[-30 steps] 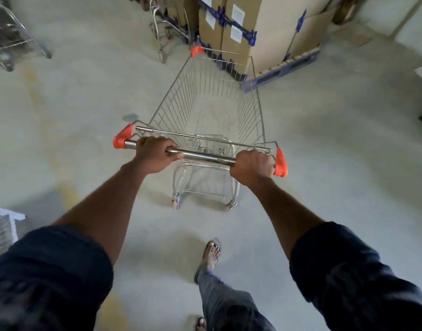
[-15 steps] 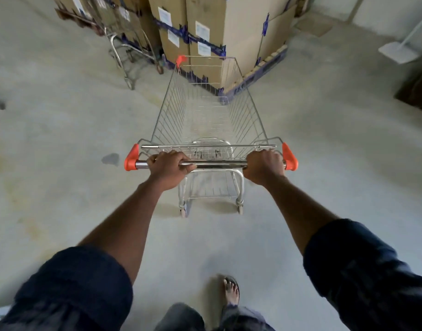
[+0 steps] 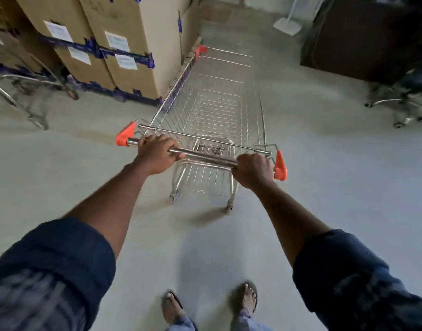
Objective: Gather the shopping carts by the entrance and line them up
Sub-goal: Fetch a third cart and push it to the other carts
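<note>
A silver wire shopping cart [image 3: 212, 108] with orange corner caps stands on the concrete floor in front of me, its basket empty. My left hand [image 3: 156, 152] grips the left part of its metal handle bar [image 3: 205, 158]. My right hand [image 3: 253, 170] grips the bar's right end beside the orange cap. The cart's front left corner is close to the stacked cardboard boxes [image 3: 124, 44]. A second cart [image 3: 26, 91] shows blurred at the left edge, beside the boxes.
Tall taped cardboard boxes on a pallet fill the upper left. A dark cabinet [image 3: 363, 37] and an office chair base [image 3: 401, 108] stand at the upper right. A white flat base [image 3: 287, 25] lies on the floor at the back. My sandalled feet [image 3: 210, 304] are at the bottom.
The cart has swung to the right, so the boxes now lie to its left rather than straight ahead. Both hands keep their grip on the handle bar. The cabinet and chair came into view.
</note>
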The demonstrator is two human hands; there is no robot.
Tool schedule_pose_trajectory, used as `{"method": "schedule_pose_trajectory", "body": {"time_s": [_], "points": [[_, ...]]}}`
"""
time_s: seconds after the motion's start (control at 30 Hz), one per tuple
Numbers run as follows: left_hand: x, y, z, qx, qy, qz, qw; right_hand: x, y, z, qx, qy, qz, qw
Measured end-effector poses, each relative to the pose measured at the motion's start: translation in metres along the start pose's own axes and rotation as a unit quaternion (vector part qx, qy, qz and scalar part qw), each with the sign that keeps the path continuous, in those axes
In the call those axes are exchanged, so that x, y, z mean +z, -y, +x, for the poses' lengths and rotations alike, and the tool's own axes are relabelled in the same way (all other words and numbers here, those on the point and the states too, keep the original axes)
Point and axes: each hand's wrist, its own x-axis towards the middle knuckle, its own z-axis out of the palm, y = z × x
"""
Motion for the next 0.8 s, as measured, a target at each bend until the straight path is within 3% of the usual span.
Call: {"method": "schedule_pose_trajectory", "body": {"time_s": [0.4, 0.8], "points": [[0.014, -0.064, 0.086, 0.210, 0.058, -0.033, 0.976, 0.006, -0.025, -0.044, 0.262, -0.023, 0.015, 0.965], [0.021, -0.149, 0.183, 0.339, 0.115, -0.050, 0.932, 0.012, -0.049, -0.043, 0.388, -0.047, 0.067, 0.918]]}}
